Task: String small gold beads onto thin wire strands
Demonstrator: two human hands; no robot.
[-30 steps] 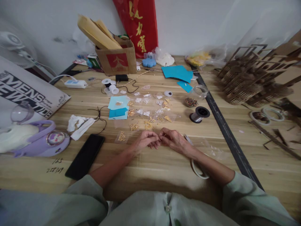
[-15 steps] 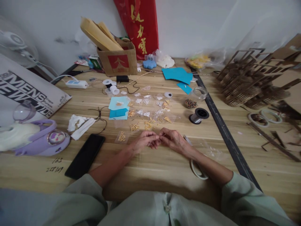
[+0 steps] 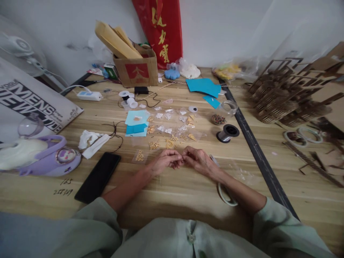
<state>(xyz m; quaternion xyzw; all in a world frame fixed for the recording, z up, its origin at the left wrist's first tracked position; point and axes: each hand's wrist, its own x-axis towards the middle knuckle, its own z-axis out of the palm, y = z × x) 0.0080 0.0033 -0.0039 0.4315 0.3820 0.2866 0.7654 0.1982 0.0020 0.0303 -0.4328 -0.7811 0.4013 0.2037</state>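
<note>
One bare left hand (image 3: pixel 168 158) and one bare right hand (image 3: pixel 199 160), two in all. Around them: one flat black phone (image 3: pixel 97 177), nine o'clock; two pale round rings (image 3: pixel 298 144), three o'clock; one black-flanged spool of silvery wire (image 3: pixel 228 134), two o'clock; at least two bright-blue sheets (image 3: pixel 203 87), one o'clock; one tall red bag (image 3: pixel 169 32) with gold lettering, twelve o'clock; one brown cardboard box (image 3: pixel 126 71), eleven o'clock; one white power strip (image 3: pixel 89 95), ten o'clock. Golden bead heaps (image 3: pixel 170 143), from nine to one o'clock: several, crowded beyond exact counting.
</note>
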